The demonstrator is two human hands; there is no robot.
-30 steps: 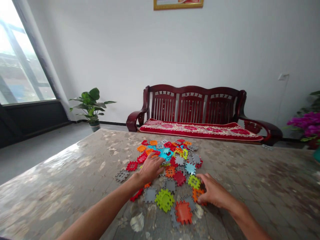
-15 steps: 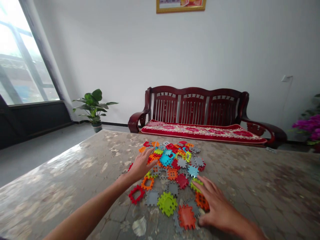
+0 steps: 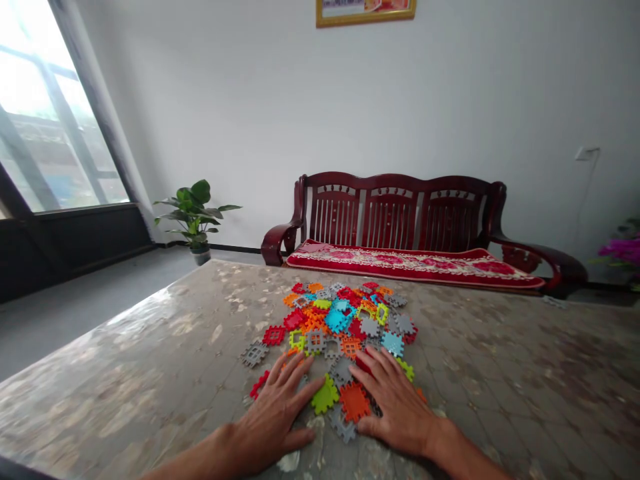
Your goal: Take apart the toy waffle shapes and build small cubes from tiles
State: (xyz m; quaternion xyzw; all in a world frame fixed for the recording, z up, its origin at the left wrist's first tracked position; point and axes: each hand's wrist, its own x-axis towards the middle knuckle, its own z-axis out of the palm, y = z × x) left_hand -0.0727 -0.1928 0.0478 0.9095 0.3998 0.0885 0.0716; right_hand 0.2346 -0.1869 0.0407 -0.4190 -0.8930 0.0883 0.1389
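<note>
A loose pile of toothed plastic puzzle tiles in red, orange, green, blue and grey lies on the table before me. My left hand is spread palm down over the pile's near left edge, partly covering a red tile and an orange one. Its thumb and forefinger lie beside a lime green tile. On the other side, my right hand rests with fingers stretched out over a dark red tile, its thumb by an orange-red tile. Below that one sits a grey tile. Neither hand grips anything.
A patterned cover spreads over the table. Past its far edge stands a dark red wooden bench with a red floral cushion. At the left are a potted plant and a window; purple flowers show at the right.
My left hand has drawn back toward me from the pile's left side. My right hand has moved inward to the left, and the near orange-red and green tiles have shifted left and away from me.
</note>
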